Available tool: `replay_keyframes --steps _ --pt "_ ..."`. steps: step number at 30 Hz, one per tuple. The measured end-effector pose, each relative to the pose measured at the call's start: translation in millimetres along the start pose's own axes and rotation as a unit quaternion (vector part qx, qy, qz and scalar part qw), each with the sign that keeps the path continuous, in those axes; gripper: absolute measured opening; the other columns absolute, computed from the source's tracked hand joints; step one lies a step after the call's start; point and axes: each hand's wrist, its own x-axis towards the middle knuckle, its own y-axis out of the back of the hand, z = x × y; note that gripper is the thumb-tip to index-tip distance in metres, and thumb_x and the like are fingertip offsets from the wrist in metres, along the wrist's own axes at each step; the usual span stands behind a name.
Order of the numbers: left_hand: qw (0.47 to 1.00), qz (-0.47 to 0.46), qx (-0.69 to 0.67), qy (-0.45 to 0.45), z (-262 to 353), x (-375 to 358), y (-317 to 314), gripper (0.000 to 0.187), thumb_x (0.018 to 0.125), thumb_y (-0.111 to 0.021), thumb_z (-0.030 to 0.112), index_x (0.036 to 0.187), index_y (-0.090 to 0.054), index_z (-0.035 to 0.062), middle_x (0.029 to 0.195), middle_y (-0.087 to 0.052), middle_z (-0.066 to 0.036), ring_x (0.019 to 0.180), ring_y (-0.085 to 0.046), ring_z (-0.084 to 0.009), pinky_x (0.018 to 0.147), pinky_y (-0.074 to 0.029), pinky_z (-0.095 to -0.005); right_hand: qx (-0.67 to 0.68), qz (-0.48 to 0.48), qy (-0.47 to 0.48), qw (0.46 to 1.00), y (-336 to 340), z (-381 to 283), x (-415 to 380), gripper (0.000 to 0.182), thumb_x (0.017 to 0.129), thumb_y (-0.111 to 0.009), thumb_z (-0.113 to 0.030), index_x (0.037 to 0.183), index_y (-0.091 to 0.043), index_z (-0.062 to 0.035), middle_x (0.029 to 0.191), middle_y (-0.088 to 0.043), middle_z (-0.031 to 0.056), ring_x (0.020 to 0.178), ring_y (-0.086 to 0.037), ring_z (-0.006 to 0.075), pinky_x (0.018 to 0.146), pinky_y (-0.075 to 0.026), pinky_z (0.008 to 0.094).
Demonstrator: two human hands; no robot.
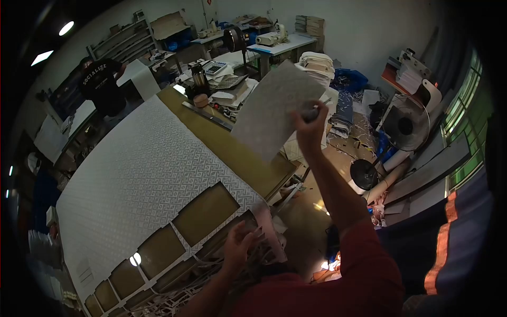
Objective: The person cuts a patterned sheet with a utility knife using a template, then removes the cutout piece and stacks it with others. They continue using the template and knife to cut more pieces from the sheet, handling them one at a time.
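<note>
Right hand (309, 119) grips cut panel (274, 108) aloft; left hand (237, 245) lies open on sheet (137, 174).

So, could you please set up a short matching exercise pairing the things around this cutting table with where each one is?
Things:
1. Cut patterned piece
2. Left hand
3. Standing fan
4. Person in a black shirt

Places:
A. On the floor to the right of the table
B. Held up in the raised right hand
C. At the far left, beyond the table
D. Resting on the cut strips at the sheet's near edge

Pairs: 1-B, 2-D, 3-A, 4-C
</note>
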Motion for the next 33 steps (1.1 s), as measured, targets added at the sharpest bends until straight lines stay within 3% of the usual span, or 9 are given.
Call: replay_keyframes --steps 5,9,19,23,26,27,29,31,33 --pt "0.995 0.09 -0.01 0.044 -47.2 -5.8 37.8 0.046 0.103 -0.061 0.011 0.144 -0.043 0.0014 0.118 -0.067 -0.016 0.099 -0.07 -0.0223 0.086 -0.06 -0.0369 -0.046 0.14 0.003 0.989 -1.4 129.3 150.7 0.065 0.085 -0.084 -0.011 0.134 -0.041 -0.0051 0.113 -0.058 0.0179 0.092 -0.066 0.0205 0.068 -0.055 0.0279" --pt "0.984 0.157 -0.015 0.078 -55.4 -15.9 51.9 0.041 0.102 -0.063 0.01 0.139 -0.05 -0.0014 0.121 -0.068 -0.015 0.104 -0.07 -0.0217 0.086 -0.06 -0.0363 -0.274 0.092 -0.095 0.953 18.2 210.5 141.6 0.074 0.082 -0.086 -0.018 0.135 -0.038 0.0024 0.125 -0.059 0.0318 0.112 -0.064 0.044 0.097 -0.051 0.046" --pt "0.967 0.228 -0.054 0.106 -101.3 -23.1 74.1 0.042 0.102 -0.065 0.014 0.138 -0.049 0.0003 0.116 -0.069 -0.015 0.095 -0.071 -0.023 0.082 -0.062 -0.0378 -0.293 0.083 -0.145 0.941 24.9 195.4 142.1 0.075 0.081 -0.086 -0.023 0.136 -0.042 0.0027 0.127 -0.058 0.0312 0.118 -0.062 0.043 0.1 -0.049 0.047" --pt "0.973 0.201 0.009 0.117 -105.0 -22.1 62.8 0.041 0.102 -0.067 0.019 0.135 -0.054 0.0003 0.111 -0.069 -0.01 0.097 -0.068 -0.0178 0.081 -0.059 -0.0336 -0.434 -0.001 0.014 0.901 70.7 266.3 160.1 0.092 0.079 -0.085 -0.056 0.131 -0.049 0.0101 0.127 -0.057 0.0282 0.117 -0.06 0.0437 0.099 -0.048 0.0482" --pt "0.974 0.205 0.034 0.088 -129.7 -27.4 66.3 0.039 0.102 -0.066 0.02 0.135 -0.056 0.0023 0.108 -0.069 -0.008 0.096 -0.068 -0.0168 0.08 -0.058 -0.0324 -0.518 -0.038 0.005 0.854 73.6 243.3 162.6 0.096 0.081 -0.079 -0.064 0.129 -0.053 0.0155 0.119 -0.064 0.032 0.105 -0.065 0.0453 0.092 -0.053 0.0508" --pt "0.973 0.206 0.054 0.092 -131.6 -25.4 69.5 0.039 0.103 -0.066 0.021 0.135 -0.056 0.0033 0.107 -0.069 -0.008 0.096 -0.068 -0.0165 0.08 -0.057 -0.0319 -0.523 -0.06 0.033 0.85 73.9 228.5 157.2 0.086 0.09 -0.072 -0.06 0.133 -0.053 0.0118 0.12 -0.064 0.0314 0.104 -0.067 0.0415 0.091 -0.056 0.0457" --pt "0.966 0.226 0.04 0.116 -134.4 -30.7 75.6 0.038 0.103 -0.066 0.021 0.135 -0.057 0.0039 0.107 -0.07 -0.009 0.097 -0.068 -0.0161 0.08 -0.057 -0.0317 -0.671 -0.075 0.153 0.721 75.4 232.2 154.6 0.065 0.099 -0.066 -0.051 0.137 -0.055 0.0002 0.121 -0.064 0.0285 0.099 -0.07 0.0358 0.084 -0.06 0.0383" --pt "0.962 0.232 0.024 0.143 -136.7 -35.2 78.5 0.037 0.103 -0.066 0.022 0.135 -0.058 0.0045 0.107 -0.07 -0.009 0.098 -0.068 -0.0158 0.08 -0.056 -0.0316 -0.579 0.003 0.292 0.761 90.9 277.4 175.6 0.045 0.104 -0.061 -0.042 0.137 -0.057 -0.0112 0.116 -0.068 0.022 0.089 -0.072 0.0301 0.075 -0.062 0.0312" --pt "0.957 0.225 0.094 0.158 -139.3 -49.2 81.9 0.046 0.099 -0.07 0.03 0.133 -0.058 0.0011 0.117 -0.069 -0.012 0.096 -0.07 -0.0193 0.082 -0.057 -0.0353 -0.514 -0.005 0.257 0.818 59.9 233.7 157.4 0.042 0.104 -0.061 -0.041 0.137 -0.058 -0.0138 0.113 -0.07 0.0193 0.088 -0.072 0.0297 0.074 -0.062 0.0323"
